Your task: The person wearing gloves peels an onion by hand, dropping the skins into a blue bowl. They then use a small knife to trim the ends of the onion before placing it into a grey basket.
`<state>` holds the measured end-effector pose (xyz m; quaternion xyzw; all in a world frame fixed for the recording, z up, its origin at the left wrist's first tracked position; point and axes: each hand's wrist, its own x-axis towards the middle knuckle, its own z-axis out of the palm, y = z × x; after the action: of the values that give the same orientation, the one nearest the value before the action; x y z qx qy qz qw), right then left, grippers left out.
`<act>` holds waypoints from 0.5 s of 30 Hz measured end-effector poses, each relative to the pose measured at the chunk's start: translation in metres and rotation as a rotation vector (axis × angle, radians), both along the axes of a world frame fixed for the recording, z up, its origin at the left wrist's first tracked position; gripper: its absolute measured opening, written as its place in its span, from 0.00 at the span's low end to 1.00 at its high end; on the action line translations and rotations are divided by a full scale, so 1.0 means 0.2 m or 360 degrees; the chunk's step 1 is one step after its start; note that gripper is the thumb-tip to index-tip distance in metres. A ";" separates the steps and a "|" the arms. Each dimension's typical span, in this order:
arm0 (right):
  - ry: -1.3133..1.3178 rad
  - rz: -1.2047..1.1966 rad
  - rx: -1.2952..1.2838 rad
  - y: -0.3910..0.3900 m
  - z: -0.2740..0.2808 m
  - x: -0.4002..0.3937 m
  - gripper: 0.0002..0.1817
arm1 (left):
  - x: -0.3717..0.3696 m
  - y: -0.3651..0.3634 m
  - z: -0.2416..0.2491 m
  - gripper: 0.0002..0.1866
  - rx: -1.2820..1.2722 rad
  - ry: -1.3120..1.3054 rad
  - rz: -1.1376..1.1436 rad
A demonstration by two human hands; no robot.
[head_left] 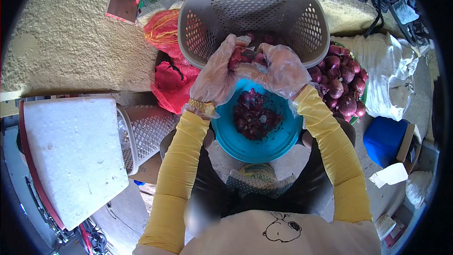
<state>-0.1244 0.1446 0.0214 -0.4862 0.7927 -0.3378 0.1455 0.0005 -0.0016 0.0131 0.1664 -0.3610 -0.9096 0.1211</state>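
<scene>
Both my hands wear clear plastic gloves and meet over the near rim of a grey perforated basket [250, 0]. My left hand [219, 73] has its fingers closed around red onions [239, 57]. On the other side, my right hand [285, 68] is curled round another red onion [259, 58]. Below them, a blue basin [226, 137] holds dark red onion skins and bits [257, 115]. More onions lie inside the basket, partly hidden by my hands. To the right of the basket is a heap of red onions [342, 82].
A red mesh sack [174, 82] lies left of the basket. White foam board [75, 156] and a second perforated basket [151, 130] stand at the left. At the right are a white sack [391, 75], a blue container [384, 139] and a cardboard box [408, 146].
</scene>
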 end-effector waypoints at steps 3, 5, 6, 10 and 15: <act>0.0048 -0.0005 -0.0017 0.00 0.02 0.00 0.34 | 0.00 -0.01 0.00 0.24 0.0040 0.0006 -0.0055; 0.0025 0.0012 -0.0057 0.00 0.01 0.01 0.35 | 0.01 -0.02 -0.01 0.24 0.0066 0.0044 -0.0118; 0.0002 0.0028 -0.0096 0.00 0.01 0.01 0.36 | 0.01 -0.02 -0.01 0.24 0.0066 0.0044 -0.0118; -0.0082 0.0079 -0.0196 0.00 0.03 0.02 0.35 | 0.00 -0.03 -0.04 0.24 0.0049 0.0019 -0.0091; -0.0473 0.0085 0.0086 0.00 0.12 0.03 0.30 | 0.01 -0.02 -0.03 0.24 -0.0038 -0.0023 -0.0082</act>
<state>-0.1191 0.1447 0.0454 -0.4477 0.7579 -0.3807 0.2833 0.0019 -0.0048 0.0070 0.1621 -0.3770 -0.9067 0.0971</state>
